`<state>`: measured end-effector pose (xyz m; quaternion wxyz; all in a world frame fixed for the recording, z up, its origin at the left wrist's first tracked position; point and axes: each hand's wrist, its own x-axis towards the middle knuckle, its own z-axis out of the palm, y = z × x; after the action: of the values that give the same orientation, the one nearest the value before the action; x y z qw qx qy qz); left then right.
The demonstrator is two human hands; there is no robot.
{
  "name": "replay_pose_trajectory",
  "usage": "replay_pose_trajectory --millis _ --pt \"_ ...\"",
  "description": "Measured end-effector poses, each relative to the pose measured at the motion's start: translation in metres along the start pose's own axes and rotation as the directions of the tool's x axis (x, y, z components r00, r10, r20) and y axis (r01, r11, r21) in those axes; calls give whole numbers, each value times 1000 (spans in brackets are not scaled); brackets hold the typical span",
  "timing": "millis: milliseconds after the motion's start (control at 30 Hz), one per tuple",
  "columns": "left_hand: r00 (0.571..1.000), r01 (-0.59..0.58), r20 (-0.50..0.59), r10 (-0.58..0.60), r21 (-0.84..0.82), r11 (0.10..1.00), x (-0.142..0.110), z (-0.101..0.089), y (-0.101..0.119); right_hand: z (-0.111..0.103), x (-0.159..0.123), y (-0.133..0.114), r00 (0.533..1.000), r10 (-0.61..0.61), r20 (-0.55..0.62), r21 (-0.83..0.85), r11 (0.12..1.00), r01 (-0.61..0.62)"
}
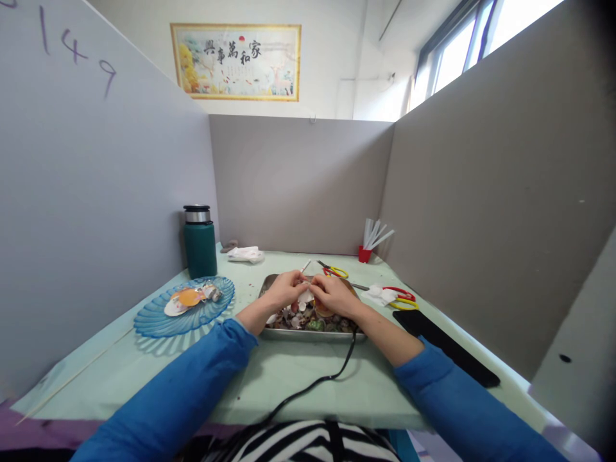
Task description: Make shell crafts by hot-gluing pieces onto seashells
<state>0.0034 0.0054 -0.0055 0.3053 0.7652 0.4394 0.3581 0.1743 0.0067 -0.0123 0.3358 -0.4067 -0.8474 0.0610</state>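
Observation:
Over a metal tray (315,335) of shells, my left hand (285,290) and my right hand (334,295) meet with fingertips pinched together. Between them is a small white shell (305,296), partly covered by the fingers. Just beyond the left fingertips a thin white stick-like piece (306,265) points up; I cannot make out what it belongs to. Small shells (293,319) of mixed brown, white and green fill the tray below. A black cord (321,380) runs from the tray's right front corner toward my lap; its far end is hidden.
At left, a blue scalloped plate (153,321) holds shell pieces (190,298), near a green bottle (200,247). Behind are white tissue (246,255), yellow-red pliers (337,272) and a red cup (364,255) of translucent sticks. Scissors (407,298) and a black slab (445,346) lie right. Grey partitions (303,186) enclose the table.

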Motion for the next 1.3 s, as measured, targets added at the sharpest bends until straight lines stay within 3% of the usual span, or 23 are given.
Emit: replay_pose_trajectory --millis 1300 --pt "1000 3 -1 -3 9 1000 -2 -1 4 -1 -1 -2 999 0 32 26 1000 -1"
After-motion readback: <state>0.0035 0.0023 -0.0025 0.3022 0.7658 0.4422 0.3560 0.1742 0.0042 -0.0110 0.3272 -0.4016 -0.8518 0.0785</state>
